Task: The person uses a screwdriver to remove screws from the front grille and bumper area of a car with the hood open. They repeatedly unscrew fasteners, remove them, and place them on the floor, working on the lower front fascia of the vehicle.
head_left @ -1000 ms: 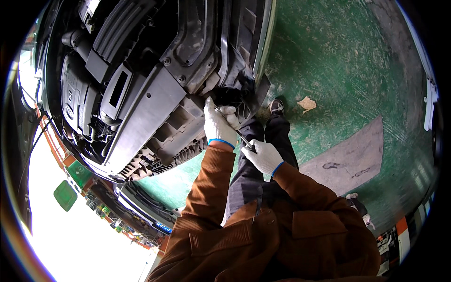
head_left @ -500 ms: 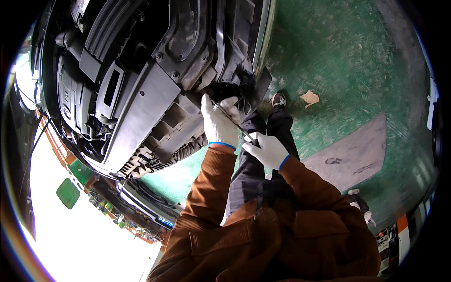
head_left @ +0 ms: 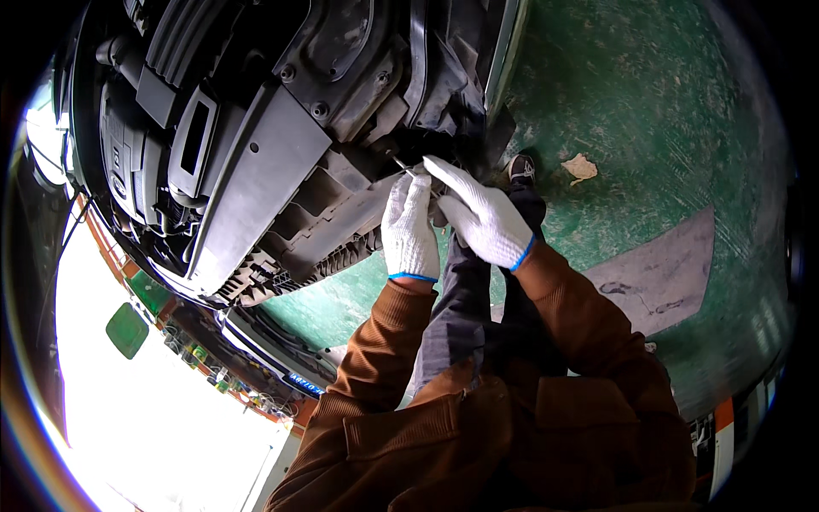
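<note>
My left hand [head_left: 411, 229], in a white knit glove with a blue cuff edge, is closed on a thin metal rod [head_left: 400, 163] that looks like a screwdriver shaft. Its tip sticks out past the fingers toward the car's exposed front end; the rest is hidden by my hands. My right hand [head_left: 488, 218], gloved the same way, reaches across beside the left fingertips, its fingers stretched out and the thumb apart. Both hands are by a dark gap next to the lower front panel [head_left: 260, 162] and the black plastic trim [head_left: 341, 247].
The engine cover [head_left: 128, 171] and ducting lie to the left in the open bay. A body-panel edge [head_left: 505, 60] runs along the right of the bay. On the green floor [head_left: 631, 145] are a pale scrap [head_left: 580, 169] and a grey patch [head_left: 665, 273]. My shoe [head_left: 521, 167] stands near the car.
My right hand has let go of the rod's near end and moved up beside the left fingertips, its fingers now extended. The left hand has turned and still grips the rod. The view has shifted slightly.
</note>
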`<state>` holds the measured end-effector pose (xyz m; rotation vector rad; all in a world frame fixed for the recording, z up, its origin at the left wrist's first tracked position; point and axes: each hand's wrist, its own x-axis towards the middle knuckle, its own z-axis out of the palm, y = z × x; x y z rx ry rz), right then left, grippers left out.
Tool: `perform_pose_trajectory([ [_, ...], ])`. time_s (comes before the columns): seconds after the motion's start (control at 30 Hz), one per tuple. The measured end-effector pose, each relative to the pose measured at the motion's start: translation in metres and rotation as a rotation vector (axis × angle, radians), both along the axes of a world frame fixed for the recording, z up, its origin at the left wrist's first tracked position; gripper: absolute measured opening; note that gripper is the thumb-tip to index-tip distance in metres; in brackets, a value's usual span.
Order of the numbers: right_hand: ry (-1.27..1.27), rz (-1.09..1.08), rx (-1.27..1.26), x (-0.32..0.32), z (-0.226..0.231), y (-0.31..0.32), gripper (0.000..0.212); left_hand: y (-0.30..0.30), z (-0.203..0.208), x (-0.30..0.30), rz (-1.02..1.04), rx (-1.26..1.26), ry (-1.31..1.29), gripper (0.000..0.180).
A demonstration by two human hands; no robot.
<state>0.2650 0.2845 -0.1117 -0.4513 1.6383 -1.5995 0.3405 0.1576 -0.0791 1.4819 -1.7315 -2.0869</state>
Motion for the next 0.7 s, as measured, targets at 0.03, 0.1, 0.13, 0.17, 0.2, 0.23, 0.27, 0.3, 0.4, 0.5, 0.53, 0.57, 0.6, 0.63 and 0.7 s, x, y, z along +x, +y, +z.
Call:
perform_pose_trajectory([
  [0.03, 0.013, 0.007, -0.018, -0.006, -0.001, -0.004, 0.060, -0.001, -0.002, 0.002, -0.072, -0.079, -0.010, 0.029],
  [0.1, 0.038, 0.022, -0.054, -0.016, -0.001, -0.015, 0.061, 0.001, -0.012, 0.013, 0.082, 0.047, 0.051, 0.031],
  [0.13, 0.049, -0.011, -0.074, -0.016, -0.006, -0.020, 0.061, 0.008, -0.010, 0.011, 0.230, 0.176, 0.098, 0.032],
  [0.17, 0.037, -0.025, -0.104, -0.016, -0.010, -0.026, 0.060, 0.012, -0.009, 0.011, 0.379, 0.306, 0.145, 0.033],
  [0.2, 0.025, -0.039, -0.134, -0.017, -0.014, -0.032, 0.059, 0.011, -0.012, 0.023, 0.286, 0.362, 0.149, 0.038],
  [0.23, 0.014, -0.048, -0.163, -0.016, -0.017, -0.037, 0.059, 0.015, -0.008, 0.028, 0.317, 0.413, 0.131, 0.040],
  [0.27, -0.135, 0.009, -0.119, -0.019, -0.011, -0.038, 0.057, 0.023, -0.003, 0.028, 0.344, 0.463, 0.110, 0.043],
  [0.3, -0.118, -0.031, -0.163, -0.013, -0.016, -0.043, 0.056, 0.030, 0.002, 0.031, 0.370, 0.512, 0.089, 0.045],
  [0.4, -0.388, -0.053, -0.136, -0.012, -0.004, -0.050, 0.050, 0.046, -0.026, 0.100, 0.254, 0.793, 0.077, 0.053],
  [0.5, -0.356, -0.110, -0.109, -0.003, -0.007, -0.058, 0.046, 0.066, -0.024, 0.112, 0.035, 0.799, 0.072, 0.052],
  [0.53, -0.418, -0.126, -0.102, -0.001, -0.009, -0.061, 0.044, 0.064, -0.010, 0.102, -0.008, 0.759, 0.051, 0.051],
  [0.57, -0.410, -0.124, -0.087, 0.000, -0.010, -0.062, 0.044, 0.064, -0.011, 0.103, -0.063, 0.732, 0.013, 0.051],
  [0.6, -0.402, -0.122, -0.072, 0.001, -0.010, -0.063, 0.044, 0.064, -0.014, 0.106, -0.118, 0.705, -0.025, 0.051],
  [0.63, -0.394, -0.118, -0.055, 0.000, -0.009, -0.065, 0.044, 0.063, -0.013, 0.104, -0.171, 0.679, -0.062, 0.051],
  [0.7, -0.478, -0.134, -0.054, -0.002, -0.005, -0.064, 0.044, 0.059, -0.012, 0.099, -0.202, 0.664, -0.101, 0.046],
])
